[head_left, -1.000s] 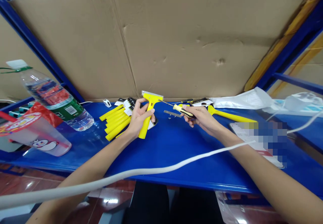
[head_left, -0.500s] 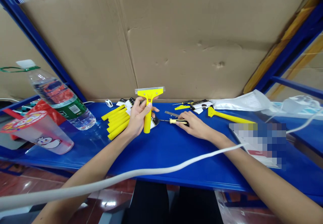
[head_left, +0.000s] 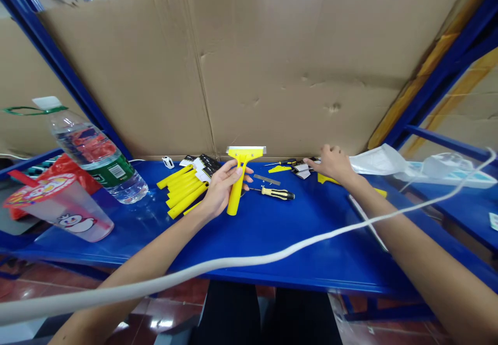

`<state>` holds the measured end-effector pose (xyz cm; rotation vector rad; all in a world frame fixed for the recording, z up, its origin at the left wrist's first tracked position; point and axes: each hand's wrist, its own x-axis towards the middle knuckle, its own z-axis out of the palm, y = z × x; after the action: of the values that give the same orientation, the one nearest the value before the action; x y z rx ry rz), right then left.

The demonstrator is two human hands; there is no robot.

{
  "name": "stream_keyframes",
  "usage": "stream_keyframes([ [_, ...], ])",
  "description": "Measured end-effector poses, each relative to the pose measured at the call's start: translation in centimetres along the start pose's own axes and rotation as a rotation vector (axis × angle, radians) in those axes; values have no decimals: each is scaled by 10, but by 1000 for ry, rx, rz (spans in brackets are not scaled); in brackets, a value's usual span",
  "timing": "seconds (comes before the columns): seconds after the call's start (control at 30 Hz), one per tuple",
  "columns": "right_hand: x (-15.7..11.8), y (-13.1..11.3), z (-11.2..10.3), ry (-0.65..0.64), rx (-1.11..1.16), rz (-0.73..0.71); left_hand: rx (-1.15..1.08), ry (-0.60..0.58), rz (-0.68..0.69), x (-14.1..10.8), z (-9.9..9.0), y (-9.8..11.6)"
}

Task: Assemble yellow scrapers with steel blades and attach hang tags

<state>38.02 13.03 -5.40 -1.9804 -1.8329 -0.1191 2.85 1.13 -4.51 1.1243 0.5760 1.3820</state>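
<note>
Left hand (head_left: 222, 190): yellow-handled scraper (head_left: 235, 193) gripped closed around handle, blade up | right hand (head_left: 330, 162): held open, nothing grasped, near card packaging (head_left: 302, 171) | screwdriver (head_left: 277, 194) lying on blue bench (head_left: 311, 251)

A creased cardboard sheet (head_left: 272, 75) stands behind the far edge of the blue worktop (head_left: 311, 267), torn along its top; blue steel rack uprights (head_left: 57, 44) frame it on both sides — a second blue shelf (head_left: 467, 210) lies past the right edge; glossy red floor tiles (head_left: 179, 293) show below the front edge, carrying a bright glare (head_left: 161, 323) of light.
</note>
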Motion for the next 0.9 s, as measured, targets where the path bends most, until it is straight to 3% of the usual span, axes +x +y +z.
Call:
stream_keyframes([
  [0.17, 3, 9, 17, -76, -75, 49, -133, -81, -173, -6, 5, 2],
  [0.33, 3, 18, 29, -48, -20, 5, -363, -13, -390, -7, 7, 9],
  [0.43, 4, 25, 29, -10, 74, -16, -393, 3, -480, -6, 5, 11],
  [0.57, 1, 22, 21, 57, 205, -67, -311, 21, -442, -5, 4, 5],
  [0.77, -18, -13, -4, 218, 367, -203, -221, 17, -314, -4, 4, -3],
  [0.9, -40, -38, -15, 381, 581, -498, -253, 68, -321, -1, 4, 1],
])
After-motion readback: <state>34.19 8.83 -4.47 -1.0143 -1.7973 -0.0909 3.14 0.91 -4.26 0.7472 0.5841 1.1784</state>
